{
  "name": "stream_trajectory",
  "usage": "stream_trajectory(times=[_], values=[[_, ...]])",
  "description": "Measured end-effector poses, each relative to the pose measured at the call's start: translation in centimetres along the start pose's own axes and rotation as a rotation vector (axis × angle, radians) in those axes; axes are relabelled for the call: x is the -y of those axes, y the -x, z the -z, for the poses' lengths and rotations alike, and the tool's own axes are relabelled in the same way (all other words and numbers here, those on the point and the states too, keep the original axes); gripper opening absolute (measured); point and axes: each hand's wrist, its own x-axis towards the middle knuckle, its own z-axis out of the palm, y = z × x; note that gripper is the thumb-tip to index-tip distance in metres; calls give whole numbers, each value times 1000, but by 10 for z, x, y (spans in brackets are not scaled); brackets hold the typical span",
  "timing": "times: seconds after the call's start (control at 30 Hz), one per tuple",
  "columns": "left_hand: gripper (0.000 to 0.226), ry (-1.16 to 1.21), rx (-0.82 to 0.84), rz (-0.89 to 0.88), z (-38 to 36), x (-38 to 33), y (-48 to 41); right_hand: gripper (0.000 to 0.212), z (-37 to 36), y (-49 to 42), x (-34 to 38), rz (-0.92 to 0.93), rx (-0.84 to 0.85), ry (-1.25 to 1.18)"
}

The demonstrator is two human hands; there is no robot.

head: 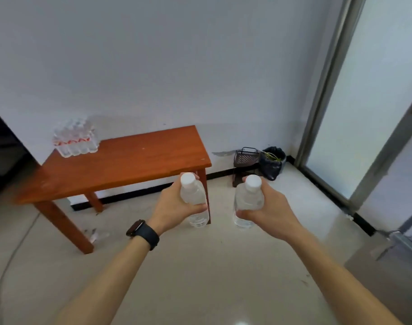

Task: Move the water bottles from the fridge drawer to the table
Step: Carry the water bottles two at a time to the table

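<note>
My left hand (174, 205) grips a clear water bottle (192, 195) with a white cap, held upright over the floor just right of the table's near right leg. My right hand (266, 207) grips a second clear, white-capped water bottle (247, 200), also upright. The brown wooden table (120, 165) stands ahead and to the left against the white wall. A shrink-wrapped pack of water bottles (74, 138) sits on its far left corner. The fridge drawer is not in view.
A dark basket rack (244, 160) and a black bag (271, 163) stand in the corner to the right of the table. A glass door with a grey frame (355, 109) fills the right side. A dark piece of furniture (3, 146) is at the left edge. A cable (12, 259) runs across the floor.
</note>
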Motion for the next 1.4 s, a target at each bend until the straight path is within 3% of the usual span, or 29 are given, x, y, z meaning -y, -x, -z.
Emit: stream_trajectory(times=[0.3, 0.53, 0.87, 1.4], values=[[70, -29, -195, 151, 220, 151, 35, 65, -213, -80, 136, 101, 231, -95], [75, -58, -287, 261, 341, 250, 33, 66, -340, -135, 212, 129, 308, -93], [72, -41, -333, 373, 429, 377, -27, 65, -471, -245, 264, 127, 405, -87], [77, -45, -282, 551, 570, 598, -236, 48, -691, -522, 316, 103, 557, -11]])
